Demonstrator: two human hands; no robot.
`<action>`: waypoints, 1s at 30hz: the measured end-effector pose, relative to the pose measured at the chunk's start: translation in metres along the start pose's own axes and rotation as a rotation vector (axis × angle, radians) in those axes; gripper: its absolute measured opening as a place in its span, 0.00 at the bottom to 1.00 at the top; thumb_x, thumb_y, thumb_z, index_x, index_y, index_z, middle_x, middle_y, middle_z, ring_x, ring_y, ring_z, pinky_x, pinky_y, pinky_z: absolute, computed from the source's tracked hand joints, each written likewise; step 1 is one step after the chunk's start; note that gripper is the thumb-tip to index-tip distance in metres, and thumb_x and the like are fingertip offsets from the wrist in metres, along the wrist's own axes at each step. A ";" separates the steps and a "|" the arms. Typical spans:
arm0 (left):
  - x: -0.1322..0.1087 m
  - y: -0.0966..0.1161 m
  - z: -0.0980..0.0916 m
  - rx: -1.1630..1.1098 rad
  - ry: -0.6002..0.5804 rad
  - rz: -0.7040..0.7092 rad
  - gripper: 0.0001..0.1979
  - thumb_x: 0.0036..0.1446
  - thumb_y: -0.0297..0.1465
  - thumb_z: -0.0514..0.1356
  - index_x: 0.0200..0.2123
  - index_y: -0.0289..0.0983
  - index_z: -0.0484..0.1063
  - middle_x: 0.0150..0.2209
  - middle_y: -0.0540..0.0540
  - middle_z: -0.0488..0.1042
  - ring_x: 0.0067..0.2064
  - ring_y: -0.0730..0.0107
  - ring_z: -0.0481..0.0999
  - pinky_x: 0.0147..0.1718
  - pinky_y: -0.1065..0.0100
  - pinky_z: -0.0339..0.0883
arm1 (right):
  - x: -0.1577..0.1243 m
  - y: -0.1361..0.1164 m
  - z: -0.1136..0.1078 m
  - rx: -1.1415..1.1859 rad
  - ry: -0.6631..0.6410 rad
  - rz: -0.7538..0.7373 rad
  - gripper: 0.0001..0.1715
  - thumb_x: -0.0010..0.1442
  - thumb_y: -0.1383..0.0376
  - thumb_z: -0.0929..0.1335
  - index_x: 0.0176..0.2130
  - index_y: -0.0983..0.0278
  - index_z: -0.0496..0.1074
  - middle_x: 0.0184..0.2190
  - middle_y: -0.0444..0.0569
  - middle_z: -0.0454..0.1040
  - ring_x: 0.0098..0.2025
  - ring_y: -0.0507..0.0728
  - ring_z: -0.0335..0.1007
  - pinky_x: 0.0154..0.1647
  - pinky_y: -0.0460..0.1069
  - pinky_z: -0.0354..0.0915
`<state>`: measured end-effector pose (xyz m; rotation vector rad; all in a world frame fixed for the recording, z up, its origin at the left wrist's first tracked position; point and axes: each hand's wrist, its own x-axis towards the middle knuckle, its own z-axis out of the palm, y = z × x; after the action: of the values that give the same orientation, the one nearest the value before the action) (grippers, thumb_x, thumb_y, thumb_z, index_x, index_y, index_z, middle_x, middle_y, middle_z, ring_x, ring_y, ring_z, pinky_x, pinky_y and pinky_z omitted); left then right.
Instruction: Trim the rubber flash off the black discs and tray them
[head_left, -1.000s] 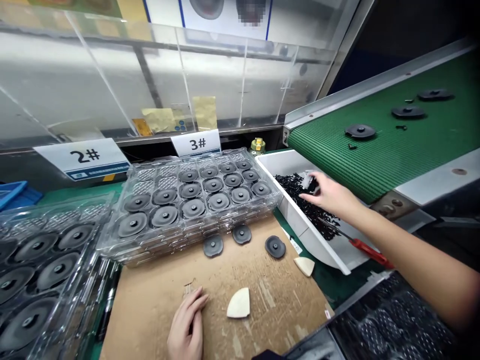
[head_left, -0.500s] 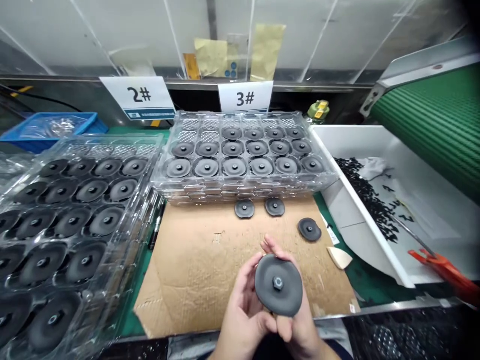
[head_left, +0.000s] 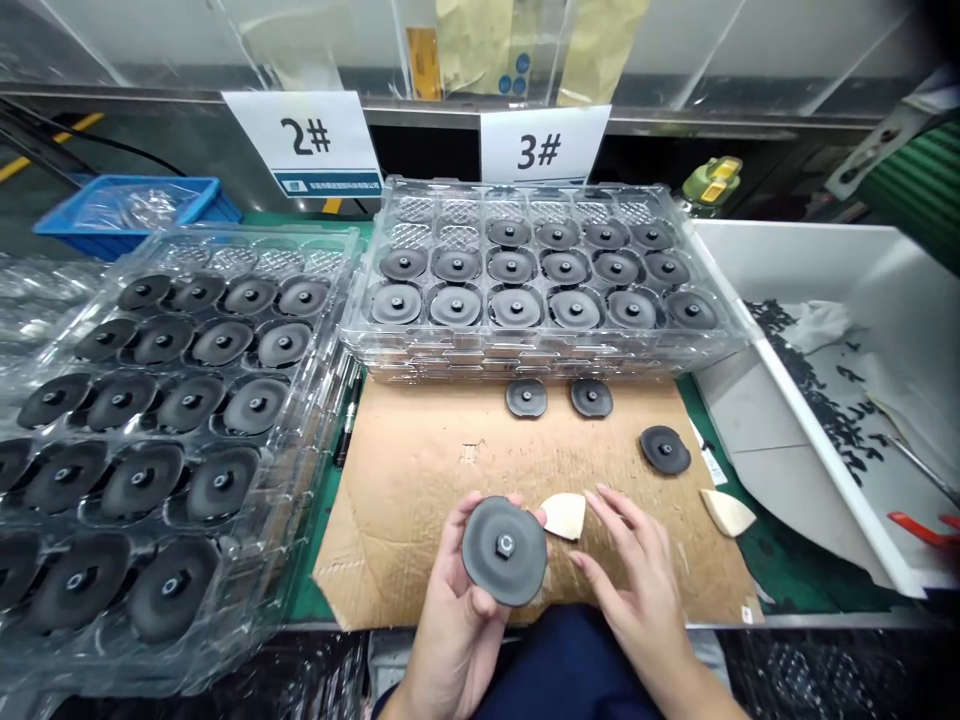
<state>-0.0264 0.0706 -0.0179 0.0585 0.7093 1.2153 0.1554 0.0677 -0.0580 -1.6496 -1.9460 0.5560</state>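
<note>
My left hand [head_left: 459, 610] is closed around the edge of a dark grey disc [head_left: 487, 560] with a metal hex nut at its middle, tilted toward me. A cream wedge-shaped pad [head_left: 564, 516] shows just right of this disc, by my left fingertips; whether they touch it I cannot tell. My right hand [head_left: 637, 570] is open, thumb and fingers apart, just right of that pad. Beyond my hands, loose discs [head_left: 526, 398] lie on a cardboard sheet [head_left: 405, 520], one of them [head_left: 665, 450] farther right. A second cream wedge [head_left: 727, 512] rests at the cardboard's right edge.
Clear trays of discs stand at the left [head_left: 300, 480] and stacked at the back [head_left: 540, 345]. To the right, a white bin [head_left: 832, 470] contains small black parts. A blue basket [head_left: 135, 238], a black pen [head_left: 346, 425] and a green-capped bottle [head_left: 711, 185] are around.
My right hand has come off the disc and moved right, its fingers apart. The left still holds the disc. A cream wedge now shows between my hands. The view has shifted.
</note>
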 end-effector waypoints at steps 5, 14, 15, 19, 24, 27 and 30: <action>0.001 0.010 -0.007 -0.055 0.040 0.015 0.28 0.43 0.33 0.67 0.49 0.49 0.63 0.54 0.45 0.66 0.56 0.50 0.64 0.54 0.52 0.58 | 0.015 0.023 0.013 -0.143 -0.163 -0.069 0.24 0.58 0.66 0.62 0.54 0.55 0.63 0.51 0.54 0.63 0.46 0.65 0.62 0.44 0.64 0.63; -0.002 0.013 -0.009 -0.105 0.118 0.052 0.22 0.50 0.35 0.60 0.50 0.44 0.64 0.52 0.41 0.69 0.56 0.54 0.65 0.54 0.54 0.59 | 0.028 -0.001 0.017 0.097 -0.201 -0.099 0.19 0.61 0.69 0.59 0.51 0.61 0.63 0.39 0.51 0.70 0.40 0.57 0.68 0.39 0.53 0.68; -0.003 0.013 -0.010 -0.099 0.119 0.054 0.22 0.50 0.35 0.60 0.50 0.44 0.63 0.52 0.41 0.69 0.55 0.54 0.65 0.54 0.54 0.59 | 0.025 -0.004 0.017 0.130 -0.240 -0.131 0.18 0.61 0.69 0.59 0.50 0.59 0.65 0.37 0.50 0.71 0.38 0.57 0.68 0.37 0.53 0.68; -0.002 0.011 -0.009 -0.038 0.126 0.052 0.25 0.50 0.34 0.61 0.52 0.43 0.62 0.54 0.41 0.68 0.55 0.56 0.65 0.55 0.58 0.59 | 0.031 -0.021 0.009 0.197 -0.291 -0.152 0.18 0.61 0.68 0.60 0.50 0.57 0.66 0.35 0.47 0.72 0.36 0.56 0.69 0.34 0.52 0.68; -0.001 -0.003 0.003 0.056 0.081 0.074 0.25 0.49 0.33 0.62 0.52 0.41 0.64 0.52 0.43 0.70 0.56 0.63 0.65 0.53 0.68 0.61 | 0.054 -0.070 -0.034 0.390 -0.109 -0.176 0.20 0.61 0.69 0.61 0.53 0.58 0.62 0.45 0.47 0.70 0.42 0.53 0.67 0.41 0.49 0.66; -0.002 -0.009 0.012 0.105 0.044 -0.017 0.25 0.48 0.34 0.63 0.51 0.42 0.65 0.50 0.44 0.71 0.53 0.62 0.68 0.50 0.67 0.64 | 0.056 -0.092 -0.054 0.412 -0.245 -0.307 0.20 0.61 0.71 0.60 0.53 0.61 0.63 0.41 0.48 0.71 0.41 0.53 0.67 0.42 0.48 0.65; -0.003 -0.011 0.021 0.169 0.078 0.033 0.26 0.45 0.34 0.65 0.50 0.43 0.66 0.49 0.45 0.72 0.50 0.62 0.71 0.46 0.69 0.67 | 0.058 -0.096 -0.062 0.343 -0.414 -0.262 0.17 0.61 0.71 0.60 0.48 0.60 0.68 0.35 0.45 0.71 0.35 0.51 0.67 0.35 0.46 0.65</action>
<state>-0.0061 0.0707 -0.0043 0.1643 0.8818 1.1916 0.1135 0.1073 0.0565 -1.1084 -2.1546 1.1217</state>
